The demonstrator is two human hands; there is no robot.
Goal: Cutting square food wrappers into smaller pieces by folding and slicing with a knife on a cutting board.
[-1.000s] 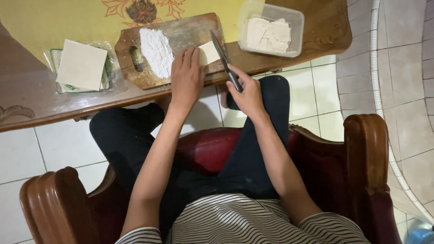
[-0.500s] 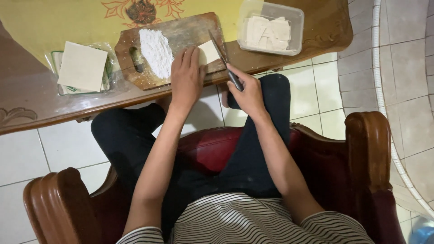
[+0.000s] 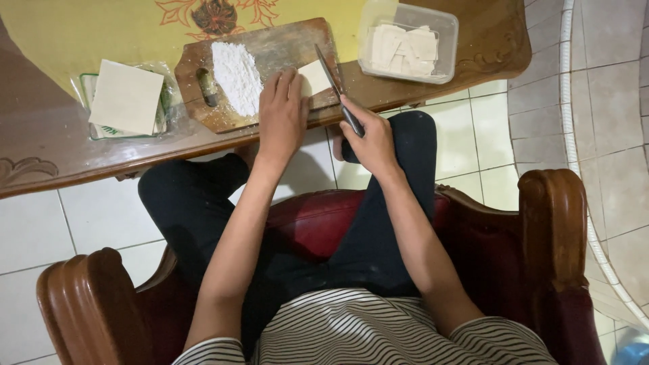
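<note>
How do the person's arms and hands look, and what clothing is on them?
Both arms are bare from the upper arm down. Short striped sleeves, white with thin dark lines, end near the bottom edge of the picture. The left hand and right hand wear no gloves. No ring, watch or bracelet can be seen. The nails look short and unpainted.

The left hand [image 3: 282, 115] presses a dough sheet [image 3: 315, 76] on the cutting board [image 3: 284, 47], upper centre. The right hand [image 3: 368, 138] grips a knife [image 3: 332, 78] beside it
</note>
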